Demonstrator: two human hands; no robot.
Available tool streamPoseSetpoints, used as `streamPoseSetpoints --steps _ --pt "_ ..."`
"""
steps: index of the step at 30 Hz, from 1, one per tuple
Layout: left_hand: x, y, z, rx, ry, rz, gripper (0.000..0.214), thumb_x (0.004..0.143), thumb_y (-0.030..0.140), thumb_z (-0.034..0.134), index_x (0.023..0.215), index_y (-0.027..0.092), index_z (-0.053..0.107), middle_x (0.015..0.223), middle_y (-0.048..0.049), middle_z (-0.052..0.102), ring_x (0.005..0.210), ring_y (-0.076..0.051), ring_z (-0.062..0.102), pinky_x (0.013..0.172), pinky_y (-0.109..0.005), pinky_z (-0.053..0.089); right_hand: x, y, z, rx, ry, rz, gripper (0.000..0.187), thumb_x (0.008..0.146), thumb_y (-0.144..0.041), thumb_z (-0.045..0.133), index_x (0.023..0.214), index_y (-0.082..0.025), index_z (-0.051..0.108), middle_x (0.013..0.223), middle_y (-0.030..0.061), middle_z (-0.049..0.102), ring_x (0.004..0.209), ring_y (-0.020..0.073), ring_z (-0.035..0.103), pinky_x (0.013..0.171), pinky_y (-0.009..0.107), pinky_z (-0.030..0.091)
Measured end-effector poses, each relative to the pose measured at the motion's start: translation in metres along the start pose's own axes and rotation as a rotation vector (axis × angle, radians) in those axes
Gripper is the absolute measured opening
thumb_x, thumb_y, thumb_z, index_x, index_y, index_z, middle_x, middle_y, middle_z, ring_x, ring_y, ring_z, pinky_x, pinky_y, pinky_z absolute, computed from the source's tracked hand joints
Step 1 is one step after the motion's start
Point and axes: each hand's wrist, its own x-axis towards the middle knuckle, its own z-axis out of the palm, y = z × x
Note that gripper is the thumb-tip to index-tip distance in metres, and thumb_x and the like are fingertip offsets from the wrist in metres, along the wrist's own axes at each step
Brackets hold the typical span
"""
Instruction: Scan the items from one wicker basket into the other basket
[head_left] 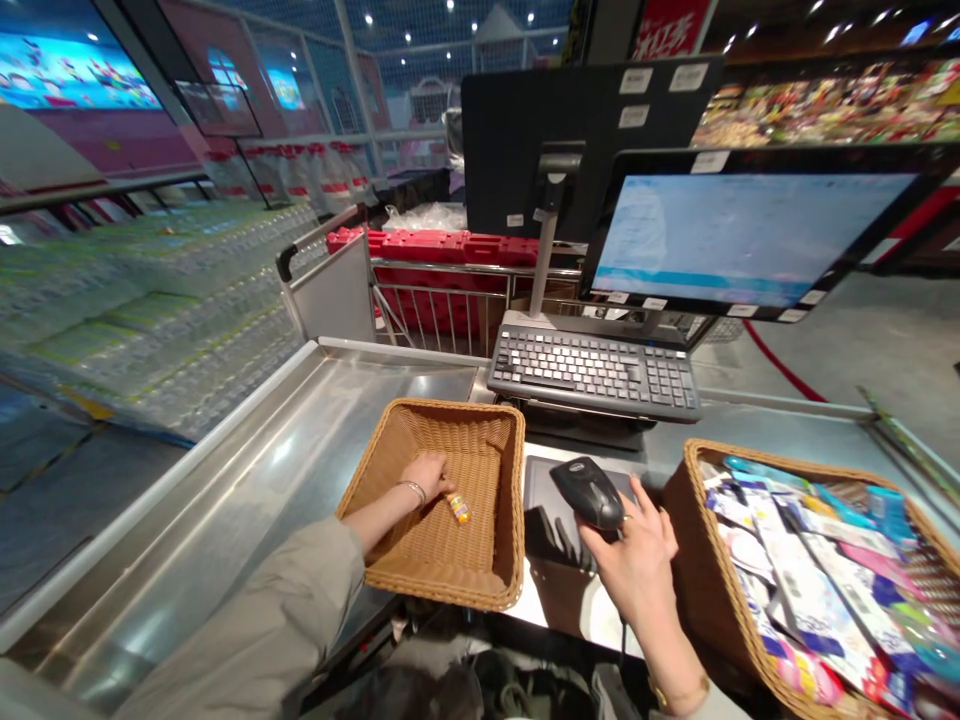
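Note:
My left hand (427, 474) reaches down into a brown wicker basket (397, 560), its fingers drawn together. At its fingertips is a small yellow-and-white packaged item (458, 508), close to the basket's floor. A black barcode scanner (589, 492) is in my right hand (637, 550), its rounded head pointing up and to the left. The thumb is below the scanner, and some fingers stretch out to its right. Under the scanner lies a flat grey panel (537, 480) on the counter, between two baskets.
At right, a second wicker basket (694, 560) holds many packaged goods (810, 560). Behind the scanner stand a keyboard (592, 370) and a lit monitor (750, 240). A metal counter (300, 440) extends left. Beyond it are a cart (435, 300) and stacked bottles (165, 320).

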Motion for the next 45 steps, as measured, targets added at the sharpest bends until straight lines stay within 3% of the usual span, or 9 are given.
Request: streamPoseSetpoints --steps 4,7,11,17,28,32,37,41,45 --pt "0.006 -0.002 -0.002 0.080 -0.032 0.230 0.044 0.067 0.048 0.076 0.107 0.032 0.064 0.112 -0.0015 0.064 0.113 -0.023 0.050 0.096 -0.032 0.036 -0.001 0.000 -0.001 -0.002 0.001 0.005 0.031 0.070 -0.048 0.054 0.079 -0.023 0.069 0.110 0.0082 0.070 0.129 0.0308 0.043 0.109 0.056 0.019" --pt "0.013 -0.001 0.005 0.144 -0.068 0.302 0.039 0.065 0.049 0.077 0.097 0.030 0.067 0.104 -0.0025 0.066 0.107 -0.024 0.053 0.089 -0.032 0.038 -0.001 0.001 -0.002 -0.011 0.005 0.001 0.032 0.072 -0.049 0.054 0.082 -0.023 0.070 0.112 0.0079 0.069 0.130 0.0302 0.042 0.109 0.056 0.018" --pt "0.019 0.001 0.013 0.211 -0.103 0.347 0.037 0.059 0.048 0.080 0.086 0.026 0.067 0.095 -0.0026 0.069 0.098 -0.023 0.058 0.084 -0.032 0.038 -0.002 0.004 -0.004 -0.029 0.028 0.002 0.033 0.073 -0.049 0.052 0.083 -0.022 0.069 0.113 0.0090 0.068 0.130 0.0294 0.043 0.109 0.055 0.019" --pt "0.018 0.002 0.016 0.276 -0.115 0.385 0.040 0.054 0.045 0.083 0.086 0.026 0.068 0.097 -0.0031 0.070 0.100 -0.024 0.059 0.088 -0.035 0.035 -0.003 0.009 -0.005 -0.018 0.043 -0.028 0.031 0.072 -0.046 0.055 0.084 -0.022 0.069 0.111 0.0090 0.069 0.128 0.0305 0.044 0.108 0.057 0.021" --pt "0.008 0.009 0.019 0.256 -0.046 0.421 0.010 0.064 0.026 0.075 0.069 0.023 0.067 0.081 -0.0062 0.072 0.095 -0.025 0.058 0.101 -0.044 0.028 -0.005 0.013 -0.004 -0.018 0.072 -0.088 0.027 0.072 -0.039 0.058 0.089 -0.022 0.069 0.114 0.0095 0.068 0.128 0.0315 0.045 0.107 0.059 0.022" --pt "0.001 0.011 0.014 0.199 0.031 0.396 0.013 0.061 0.025 0.077 0.063 0.022 0.065 0.083 -0.0069 0.071 0.098 -0.026 0.057 0.109 -0.046 0.020 -0.005 0.013 -0.006 -0.005 0.050 -0.088 0.026 0.071 -0.038 0.059 0.090 -0.022 0.069 0.113 0.0073 0.068 0.129 0.0318 0.043 0.108 0.060 0.019" --pt "-0.011 0.011 -0.012 0.051 0.198 0.267 0.015 0.073 0.031 0.069 0.088 0.025 0.069 0.085 -0.0047 0.072 0.096 -0.025 0.060 0.112 -0.054 0.013 -0.003 0.011 -0.012 0.011 0.041 -0.092 0.024 0.069 -0.037 0.060 0.087 -0.023 0.069 0.114 0.0061 0.068 0.130 0.0326 0.042 0.108 0.061 0.018" --pt "-0.025 0.020 -0.039 -0.117 0.356 0.132 0.032 0.076 0.043 0.067 0.106 0.033 0.067 0.099 -0.0027 0.072 0.104 -0.028 0.059 0.108 -0.058 0.021 0.001 0.006 -0.018 0.019 0.071 -0.117 0.024 0.071 -0.037 0.059 0.088 -0.023 0.068 0.113 0.0060 0.068 0.130 0.0319 0.042 0.108 0.060 0.018" --pt "-0.041 0.045 -0.060 -0.273 0.517 0.043 0.032 0.078 0.048 0.063 0.104 0.030 0.070 0.104 -0.0034 0.072 0.104 -0.026 0.061 0.099 -0.046 0.039 0.007 -0.001 -0.026 0.021 0.103 -0.146 0.023 0.071 -0.037 0.059 0.088 -0.023 0.068 0.114 0.0054 0.068 0.130 0.0319 0.042 0.108 0.061 0.019"
